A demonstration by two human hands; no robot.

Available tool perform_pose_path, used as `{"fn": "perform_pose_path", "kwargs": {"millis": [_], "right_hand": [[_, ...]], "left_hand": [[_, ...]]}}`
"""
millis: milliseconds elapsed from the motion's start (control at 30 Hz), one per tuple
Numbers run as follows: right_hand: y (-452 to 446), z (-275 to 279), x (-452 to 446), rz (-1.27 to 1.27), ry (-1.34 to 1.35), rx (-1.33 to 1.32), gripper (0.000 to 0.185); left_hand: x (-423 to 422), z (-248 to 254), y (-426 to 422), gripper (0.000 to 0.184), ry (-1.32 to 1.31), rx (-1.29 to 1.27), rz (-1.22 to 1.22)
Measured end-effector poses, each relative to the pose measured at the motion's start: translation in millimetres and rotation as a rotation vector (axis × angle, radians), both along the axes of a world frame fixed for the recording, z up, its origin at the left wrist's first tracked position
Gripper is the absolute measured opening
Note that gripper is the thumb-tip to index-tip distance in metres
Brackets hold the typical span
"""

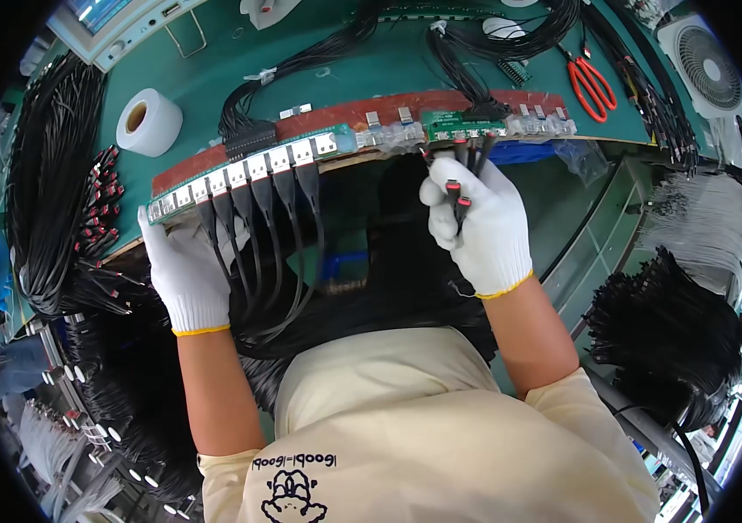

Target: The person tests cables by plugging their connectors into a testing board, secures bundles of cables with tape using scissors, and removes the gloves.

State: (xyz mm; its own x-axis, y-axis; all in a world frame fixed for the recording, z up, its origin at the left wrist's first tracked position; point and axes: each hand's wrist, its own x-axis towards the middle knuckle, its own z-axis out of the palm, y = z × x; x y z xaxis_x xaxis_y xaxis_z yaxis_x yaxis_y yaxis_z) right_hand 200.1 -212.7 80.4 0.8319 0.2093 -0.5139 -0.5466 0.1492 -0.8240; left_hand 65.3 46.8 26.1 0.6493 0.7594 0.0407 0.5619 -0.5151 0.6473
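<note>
My left hand [188,270], in a white glove with a yellow cuff, is at the left end of a long green connector board [240,174], thumb on its end and fingers beneath it. Several black cables [271,209] are plugged into the board's white sockets and hang down beside this hand. My right hand [480,218], gloved the same way, is closed around black cable ends with red-tipped plugs [458,196]. It is just below a shorter green board [458,129], where more black plugs show above the fingers.
A white tape roll [149,122] stands on the green table [205,70]. Red-handled scissors [593,89] lie at the right, near a fan [704,68]. Black cable bundles [53,166] hang at the left edge, and others [667,322] lie at the right.
</note>
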Motion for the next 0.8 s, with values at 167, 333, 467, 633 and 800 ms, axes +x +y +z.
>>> {"fn": "perform_pose_path", "kwargs": {"millis": [167, 333, 467, 633, 800], "right_hand": [[-8, 5, -8, 0.118, -0.044, 0.034, 0.031], [-6, -3, -1, 0.192, 0.003, 0.224, 0.04], [-5, 0, -2, 0.127, 0.074, 0.216, 0.036], [-8, -23, 3, 0.254, 0.007, 0.648, 0.042], [9, -7, -8, 0.016, 0.001, 0.332, 0.038]], "left_hand": [[3, -1, 5, 0.056, -0.425, -0.646, 0.19], [5, -4, 8, 0.048, -0.604, -0.905, 0.24], [6, -3, 7, 0.039, -0.709, -1.037, 0.255], [6, -1, 8, 0.028, -0.85, -1.247, 0.217], [-4, 2, 3, 0.044, -0.238, -0.402, -0.053]]}}
